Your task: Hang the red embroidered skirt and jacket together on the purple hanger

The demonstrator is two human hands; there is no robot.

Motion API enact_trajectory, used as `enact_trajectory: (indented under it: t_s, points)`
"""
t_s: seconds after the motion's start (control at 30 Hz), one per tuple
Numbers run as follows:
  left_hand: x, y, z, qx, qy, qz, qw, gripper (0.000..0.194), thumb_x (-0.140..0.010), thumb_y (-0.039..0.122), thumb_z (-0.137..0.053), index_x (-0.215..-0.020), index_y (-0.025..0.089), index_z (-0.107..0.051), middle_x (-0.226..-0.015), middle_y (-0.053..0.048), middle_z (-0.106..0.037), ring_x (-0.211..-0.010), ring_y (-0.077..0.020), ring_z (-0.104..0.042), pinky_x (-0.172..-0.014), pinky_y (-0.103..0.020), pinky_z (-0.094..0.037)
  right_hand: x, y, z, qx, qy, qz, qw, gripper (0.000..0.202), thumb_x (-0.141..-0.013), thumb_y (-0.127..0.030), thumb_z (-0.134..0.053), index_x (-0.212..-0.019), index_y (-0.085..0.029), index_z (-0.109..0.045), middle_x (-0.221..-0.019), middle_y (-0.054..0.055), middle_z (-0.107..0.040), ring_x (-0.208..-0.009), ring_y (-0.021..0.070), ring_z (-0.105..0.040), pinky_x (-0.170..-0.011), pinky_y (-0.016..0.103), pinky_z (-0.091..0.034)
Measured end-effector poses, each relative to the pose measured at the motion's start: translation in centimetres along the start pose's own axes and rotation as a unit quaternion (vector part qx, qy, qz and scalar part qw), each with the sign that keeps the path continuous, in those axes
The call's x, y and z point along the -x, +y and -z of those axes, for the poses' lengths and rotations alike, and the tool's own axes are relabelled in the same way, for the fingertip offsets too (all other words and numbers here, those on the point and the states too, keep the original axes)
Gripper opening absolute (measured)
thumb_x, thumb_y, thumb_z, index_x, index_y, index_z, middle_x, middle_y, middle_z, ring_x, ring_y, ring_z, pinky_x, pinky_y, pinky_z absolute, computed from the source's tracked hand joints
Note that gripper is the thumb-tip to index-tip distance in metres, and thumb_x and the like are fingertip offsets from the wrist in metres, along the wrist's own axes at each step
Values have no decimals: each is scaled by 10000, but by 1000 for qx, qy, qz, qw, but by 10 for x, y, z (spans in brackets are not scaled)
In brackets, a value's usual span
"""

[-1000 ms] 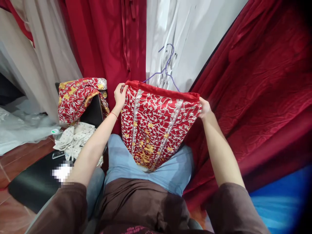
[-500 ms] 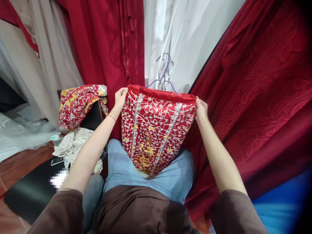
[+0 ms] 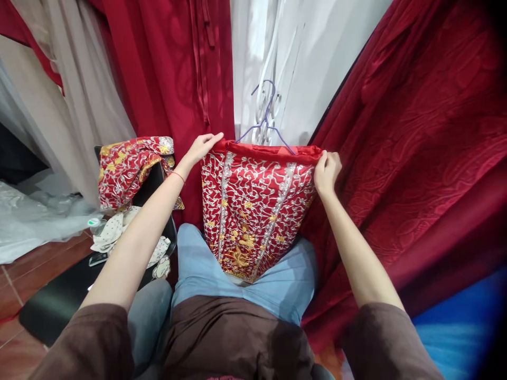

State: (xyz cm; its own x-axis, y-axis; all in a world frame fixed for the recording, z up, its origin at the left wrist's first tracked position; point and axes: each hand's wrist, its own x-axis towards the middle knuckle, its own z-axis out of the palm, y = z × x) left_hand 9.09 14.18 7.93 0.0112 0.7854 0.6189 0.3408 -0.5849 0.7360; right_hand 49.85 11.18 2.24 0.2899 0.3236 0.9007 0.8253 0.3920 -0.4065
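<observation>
A red embroidered garment (image 3: 253,206) with silver and gold patterns hangs in front of me, its lower part between my thighs. My left hand (image 3: 205,146) grips the left end of its plain red top band, fingers lying along the edge. At the band's right end, my right hand (image 3: 327,169) pinches the cloth. A purple wire hanger (image 3: 266,117) rises from the middle of the band, its lower part hidden in the garment.
On the left, another red embroidered piece (image 3: 127,169) drapes over a black chair (image 3: 59,301), whose seat bears a spotted white cloth (image 3: 109,235) and a phone (image 3: 98,259). Red fabric (image 3: 415,158) hangs on the right, a red curtain (image 3: 170,68) behind.
My left hand has shifted right and up along the band, its fingers now stretched over the edge. My right hand has moved slightly up, and the hanger sits a little higher.
</observation>
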Motion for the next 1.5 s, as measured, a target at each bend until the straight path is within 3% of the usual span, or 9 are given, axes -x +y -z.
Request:
enact_trajectory:
  t_s: [0.17,0.43,0.57,0.7,0.97,1.07,1.2,1.3,1.5]
  points:
    - [3,31,-16,-131,-11,-8,991,418,-741,566,-742,-723,152,-686,-657,-16,-596,-804,-192,-586,-797,-295,-425,3,-1,4,-23,-24,-19,999,379,-1011,-431,-241,-737,-230,-409,-788,76,-562,-795,210,-560,-839,398,-460]
    - [13,27,-22,-133,-30,-27,990,237,-723,319,-725,-854,132,-785,-698,-13,-697,-765,-190,-618,-752,-283,-426,15,-16,10,-33,-28,-59,997,335,-991,-401,-251,-809,-217,-463,-810,85,-580,-803,220,-568,-846,401,-464]
    - [61,27,-25,-1,102,-96,990,211,-820,257,-612,-917,172,-779,-931,-54,-770,-919,-200,-684,-871,-290,-480,20,-21,11,-30,-14,-47,998,303,-965,-339,-286,-893,-186,-538,-911,123,-602,-937,251,-576,-933,446,-446]
    - [131,18,-32,81,145,-66,984,160,-868,304,-619,-934,223,-739,-852,-31,-744,-865,-186,-696,-902,-301,-488,26,-33,11,-15,9,-49,999,230,-915,-292,-376,-951,-181,-575,-981,133,-588,-1031,280,-559,-969,482,-429]
    - [209,-17,-80,265,283,30,921,429,-958,537,-492,-658,240,-575,-663,1,-541,-766,-148,-593,-946,-282,-455,75,-118,28,-68,100,-99,988,178,-881,-291,-424,-980,-228,-559,-1109,129,-598,-1086,279,-557,-979,473,-434]
    - [219,-25,-99,403,268,88,871,351,-869,571,-637,-734,253,-577,-569,33,-420,-678,-148,-534,-818,-272,-484,113,-146,9,-250,49,-188,949,174,-886,-373,-415,-886,-233,-517,-930,75,-615,-889,224,-614,-853,399,-501]
    - [227,-21,-102,488,200,151,836,417,-755,598,-758,-743,227,-566,-543,52,-361,-626,-129,-485,-711,-249,-477,162,-176,-33,-428,-193,-332,818,316,-833,-535,-501,-861,-221,-529,-737,15,-617,-682,180,-623,-710,334,-517]
    - [230,-13,-96,498,131,176,839,422,-721,593,-788,-779,207,-627,-538,58,-353,-572,-108,-420,-646,-231,-452,184,-193,-50,-472,-345,-347,733,434,-808,-636,-568,-896,-211,-568,-776,21,-661,-687,169,-626,-657,297,-504]
    - [232,-2,-86,492,83,166,851,339,-776,510,-765,-677,220,-620,-525,41,-375,-619,-132,-498,-768,-279,-485,189,-198,-39,-536,-281,-315,731,345,-808,-510,-671,-972,-234,-546,-788,-8,-649,-644,137,-574,-629,279,-488]
